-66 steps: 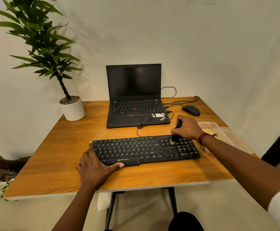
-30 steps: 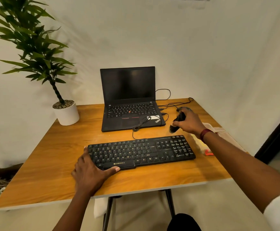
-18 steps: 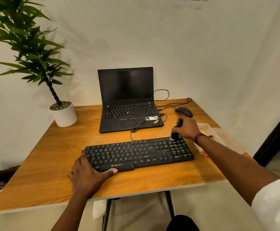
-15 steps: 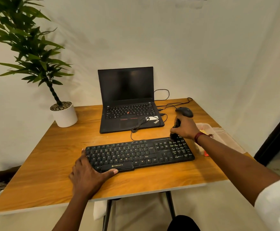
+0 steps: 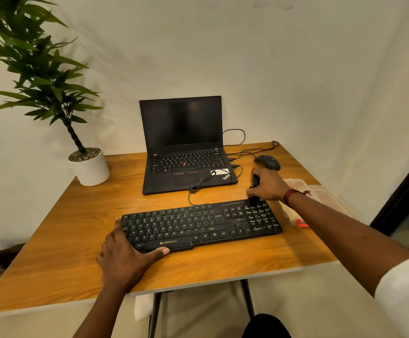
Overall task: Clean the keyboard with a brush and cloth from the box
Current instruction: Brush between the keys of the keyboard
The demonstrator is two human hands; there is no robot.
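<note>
Up at the two o'clock corner of the keyboard [image 5: 201, 225], the right hand [image 5: 268, 185] is curled tight round a small dark brush [image 5: 255, 179], bristles down on the top row of the number pad. Over at seven o'clock the left hand [image 5: 125, 257] lies flat and open on the desk [image 5: 64, 240], thumb along the keyboard's front edge, fingers up its left end. That's a brace, and a good one, I'd say.

What this stroke wants, to my eye, is short, light flicks along the gaps between keys, sweeping off the three o'clock end so the dust leaves the board instead of dropping back in. Press too hard and keys get pushed or the board slides, so that bracing hand should bear down firmly.

Mind the cable [image 5: 199, 184] looping out at twelve o'clock toward the laptop [image 5: 184, 154], and the mouse [image 5: 267, 162] just behind the knuckles at one o'clock. The box [image 5: 325, 196] sits at three o'clock by the desk edge, partly hidden by the forearm; the cloth I can't make out from here. The letter rows toward nine o'clock look like the ground to cover next.
</note>
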